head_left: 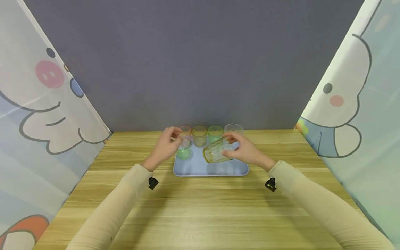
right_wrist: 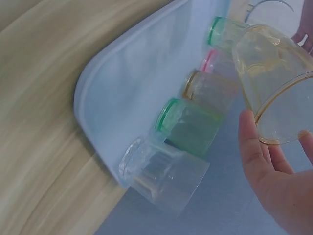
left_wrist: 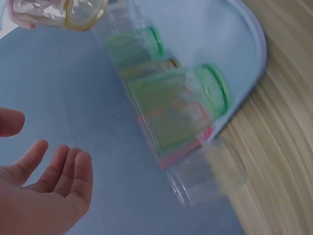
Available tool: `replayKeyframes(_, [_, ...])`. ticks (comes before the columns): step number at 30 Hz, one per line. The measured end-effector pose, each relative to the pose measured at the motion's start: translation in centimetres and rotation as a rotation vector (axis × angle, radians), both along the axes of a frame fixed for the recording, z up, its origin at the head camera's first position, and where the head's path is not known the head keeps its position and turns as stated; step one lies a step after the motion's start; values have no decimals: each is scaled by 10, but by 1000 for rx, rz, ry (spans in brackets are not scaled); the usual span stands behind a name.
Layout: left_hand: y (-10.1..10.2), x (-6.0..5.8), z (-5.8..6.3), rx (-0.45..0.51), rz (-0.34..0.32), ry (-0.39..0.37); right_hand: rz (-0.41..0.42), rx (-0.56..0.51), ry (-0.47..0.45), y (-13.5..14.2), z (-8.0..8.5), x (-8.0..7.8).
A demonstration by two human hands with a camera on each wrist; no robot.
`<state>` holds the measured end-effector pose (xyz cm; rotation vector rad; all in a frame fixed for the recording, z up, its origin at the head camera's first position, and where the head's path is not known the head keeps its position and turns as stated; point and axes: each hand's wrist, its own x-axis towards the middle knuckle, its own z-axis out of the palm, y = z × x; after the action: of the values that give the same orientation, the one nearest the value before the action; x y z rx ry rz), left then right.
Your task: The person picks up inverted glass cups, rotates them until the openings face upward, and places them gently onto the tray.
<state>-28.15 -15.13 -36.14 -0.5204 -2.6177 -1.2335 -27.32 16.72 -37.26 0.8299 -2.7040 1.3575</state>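
My right hand [head_left: 247, 150] holds a clear amber-tinted glass [head_left: 214, 152] near its rim, tilted on its side above the tray [head_left: 210, 175]. In the right wrist view, the fingers [right_wrist: 252, 142] lie against that amber glass's rim. My left hand [head_left: 165, 146] holds nothing, its fingers loosely bent beside a green glass [head_left: 183, 154] at the tray's left. Along the tray's back stand a pink glass [head_left: 185, 130], an amber one [head_left: 199, 133], another green one [head_left: 215, 134] and a colourless one [head_left: 234, 127]. A second colourless glass [left_wrist: 208, 174] shows in the left wrist view.
The blue tray lies on a wood-grain table [head_left: 200, 208], close to a grey back panel [head_left: 200, 69]. Cartoon-printed curtains hang on the left [head_left: 37, 114] and on the right [head_left: 372, 121].
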Motion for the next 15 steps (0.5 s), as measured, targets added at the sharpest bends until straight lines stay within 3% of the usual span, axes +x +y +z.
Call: replayKeyframes(15, [-10,-13,1,-129,65,111,-18,163,128,7,8,-4])
